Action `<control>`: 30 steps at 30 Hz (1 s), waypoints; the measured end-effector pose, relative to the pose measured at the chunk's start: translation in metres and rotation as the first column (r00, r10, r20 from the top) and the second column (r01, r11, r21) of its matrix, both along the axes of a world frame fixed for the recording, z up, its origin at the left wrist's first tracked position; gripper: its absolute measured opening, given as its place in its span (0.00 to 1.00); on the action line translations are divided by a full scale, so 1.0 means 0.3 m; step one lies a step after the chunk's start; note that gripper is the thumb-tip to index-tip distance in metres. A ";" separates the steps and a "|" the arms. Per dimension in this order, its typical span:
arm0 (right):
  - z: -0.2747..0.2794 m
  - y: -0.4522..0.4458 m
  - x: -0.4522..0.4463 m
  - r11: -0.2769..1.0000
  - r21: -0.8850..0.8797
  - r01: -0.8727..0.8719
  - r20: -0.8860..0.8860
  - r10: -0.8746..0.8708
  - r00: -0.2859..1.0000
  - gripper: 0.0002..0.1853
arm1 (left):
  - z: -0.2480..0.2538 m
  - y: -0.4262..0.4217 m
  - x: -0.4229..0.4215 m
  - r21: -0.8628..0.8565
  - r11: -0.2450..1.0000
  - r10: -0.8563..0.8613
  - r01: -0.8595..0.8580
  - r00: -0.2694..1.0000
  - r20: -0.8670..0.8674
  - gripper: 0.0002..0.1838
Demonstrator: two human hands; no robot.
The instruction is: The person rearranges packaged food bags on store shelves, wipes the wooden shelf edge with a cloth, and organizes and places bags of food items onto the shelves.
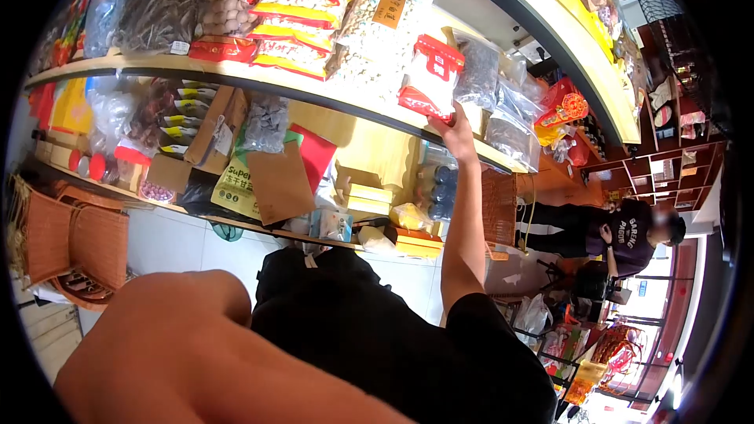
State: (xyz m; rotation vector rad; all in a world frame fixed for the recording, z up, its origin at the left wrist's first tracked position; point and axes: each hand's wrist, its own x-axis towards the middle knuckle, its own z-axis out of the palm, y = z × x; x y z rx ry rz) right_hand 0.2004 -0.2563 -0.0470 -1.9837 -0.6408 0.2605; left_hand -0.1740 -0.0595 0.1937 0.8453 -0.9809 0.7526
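Packet [430, 77] in red and white sits at the shelf [271, 80] edge, its lower corner pinched in our right hand [455, 137]; we cannot tell our left hand's grip.

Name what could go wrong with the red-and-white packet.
The red-and-white packet sits near the front edge of the wooden shelf, with the right hand at its lower corner, so it might slip off. The clear bag of pale pieces close beside it could get dragged along.
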 end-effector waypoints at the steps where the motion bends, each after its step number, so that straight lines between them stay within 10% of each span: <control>1: -0.016 0.000 0.005 0.999 0.038 -0.020 0.014 0.020 1.000 0.33 | -0.002 0.005 -0.005 -0.006 1.000 -0.006 0.006 1.000 0.009 0.15; 25: -0.058 0.053 -0.040 0.969 -0.057 0.241 0.347 -0.207 0.915 0.26 | -0.027 0.074 0.025 0.079 0.991 -0.101 0.103 0.994 -0.033 0.18; 30: -0.048 0.044 -0.046 0.940 -0.149 0.306 0.416 -0.221 0.882 0.28 | -0.148 0.080 0.188 0.215 0.964 0.224 -0.156 0.913 -0.342 0.19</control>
